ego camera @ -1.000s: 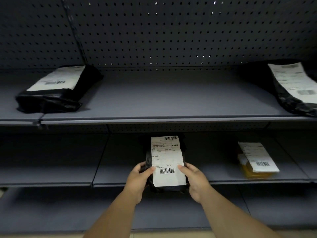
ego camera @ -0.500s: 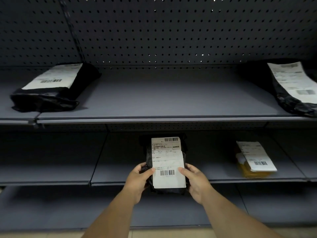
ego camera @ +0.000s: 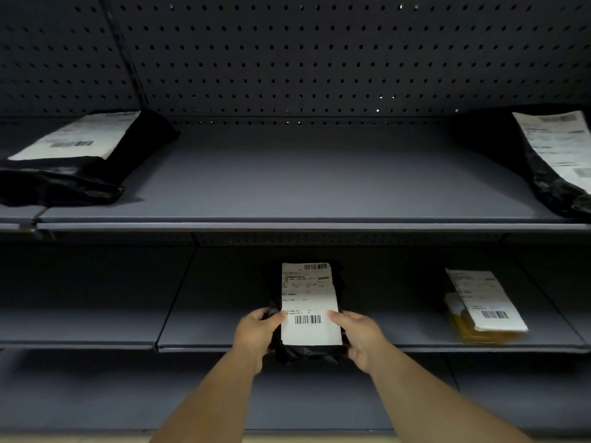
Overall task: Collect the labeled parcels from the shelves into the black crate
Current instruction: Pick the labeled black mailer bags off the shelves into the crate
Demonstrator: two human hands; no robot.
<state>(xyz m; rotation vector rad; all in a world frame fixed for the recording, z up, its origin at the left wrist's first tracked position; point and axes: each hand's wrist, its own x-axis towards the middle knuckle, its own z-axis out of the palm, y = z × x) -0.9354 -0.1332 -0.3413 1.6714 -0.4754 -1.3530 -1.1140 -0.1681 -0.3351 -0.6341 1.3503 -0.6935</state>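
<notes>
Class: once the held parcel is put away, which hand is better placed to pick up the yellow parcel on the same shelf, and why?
Probably the right hand. The yellow plastic parcel with a white label lies to its right on the grey middle shelf; the left hand would have to cross over.

Black parcel [ego camera: 556, 174] at upper shelf's [ego camera: 319, 187] right end: cut by frame edge, label print smeared. Black parcel [ego camera: 64, 180] at left end: partly cropped, label text blurred. Held parcel [ego camera: 308, 353]: sides covered by both hands; small print illegible. Yellow parcel [ego camera: 470, 327] on middle shelf [ego camera: 208, 330]: mostly hidden under its label.
</notes>
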